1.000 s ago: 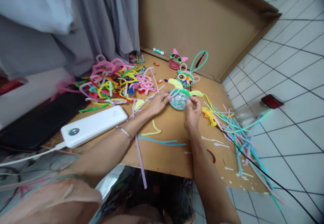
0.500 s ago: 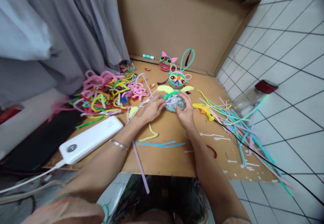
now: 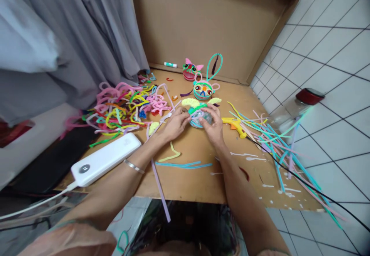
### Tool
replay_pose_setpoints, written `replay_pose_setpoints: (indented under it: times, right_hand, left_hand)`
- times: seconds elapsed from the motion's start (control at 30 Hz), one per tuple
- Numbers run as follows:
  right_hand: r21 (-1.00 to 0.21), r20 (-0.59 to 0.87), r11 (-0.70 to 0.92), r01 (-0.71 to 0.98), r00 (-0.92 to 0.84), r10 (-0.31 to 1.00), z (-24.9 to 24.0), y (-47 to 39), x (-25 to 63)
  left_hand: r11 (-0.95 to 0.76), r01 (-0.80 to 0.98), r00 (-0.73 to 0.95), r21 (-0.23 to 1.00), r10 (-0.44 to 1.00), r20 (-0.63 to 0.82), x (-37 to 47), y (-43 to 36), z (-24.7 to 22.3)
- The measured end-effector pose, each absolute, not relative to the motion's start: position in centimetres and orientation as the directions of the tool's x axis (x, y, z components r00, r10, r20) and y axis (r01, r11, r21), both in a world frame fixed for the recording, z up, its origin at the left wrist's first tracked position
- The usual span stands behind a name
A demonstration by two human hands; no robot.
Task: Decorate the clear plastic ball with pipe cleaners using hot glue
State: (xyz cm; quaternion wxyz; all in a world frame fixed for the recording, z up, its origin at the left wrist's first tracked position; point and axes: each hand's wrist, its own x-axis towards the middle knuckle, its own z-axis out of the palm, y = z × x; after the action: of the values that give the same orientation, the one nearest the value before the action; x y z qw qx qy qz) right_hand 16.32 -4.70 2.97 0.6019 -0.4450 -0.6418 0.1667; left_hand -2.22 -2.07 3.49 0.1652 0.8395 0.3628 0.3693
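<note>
A round see-through craft head (image 3: 204,119), trimmed with pipe cleaners, lies between my hands on the table. Green fuzzy stem crosses its top, and pale yellow ear shapes (image 3: 189,102) stick out behind it. My right hand (image 3: 214,127) grips its right side, thumb on the front and fingers over the upper edge. At the left edge, my left hand (image 3: 177,124) has its fingers closed on a lilac pipe cleaner (image 3: 194,116) lying against the front. Its fingertips partly cover this spot. Two finished-looking animal heads stand behind: a teal one (image 3: 203,90) and a pink-eared one (image 3: 190,71).
Tangled coloured pipe cleaners (image 3: 121,107) lie left, near a white power bank (image 3: 106,159). A yellow glue gun (image 3: 236,126) with a black cable and straight stems (image 3: 277,144) lie right. Blue stems (image 3: 183,165) lie in front. A cardboard panel (image 3: 202,24) stands behind; a red-lidded jar (image 3: 310,96) stands right.
The view has shifted slightly. My right thumb and fingers have moved a little on the craft head; both hands stay at the same place on it.
</note>
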Motion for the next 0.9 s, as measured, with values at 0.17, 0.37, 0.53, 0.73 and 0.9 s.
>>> replay_pose_setpoints:
  times: [0.17, 0.37, 0.53, 0.73, 0.9]
  right_hand:
    - [-0.745, 0.614, 0.528, 0.408, 0.111, 0.781, 2.66, -4.63, 16.13]
    - [-0.738, 0.616, 0.521, 0.429, 0.113, 0.78, 2.83, -4.68, 16.37]
    - [-0.715, 0.635, 0.531, 0.456, 0.106, 0.765, 3.03, -4.93, 16.24]
    - [-0.698, 0.652, 0.529, 0.482, 0.124, 0.748, 3.02, -5.02, 16.22]
    - [-0.711, 0.649, 0.53, 0.463, 0.14, 0.748, 2.97, -5.0, 16.14]
  left_hand:
    - [-0.684, 0.471, 0.465, 0.557, 0.729, 0.502, -2.3, -2.41, 3.34]
    - [-0.677, 0.441, 0.447, 0.589, 0.735, 0.51, -2.35, -2.49, 3.22]
    - [-0.657, 0.424, 0.441, 0.624, 0.751, 0.492, -2.5, -2.72, 3.58]
    - [-0.65, 0.403, 0.418, 0.645, 0.757, 0.502, -2.64, -2.61, 3.54]
    - [-0.64, 0.418, 0.397, 0.645, 0.767, 0.504, -2.61, -2.66, 3.43]
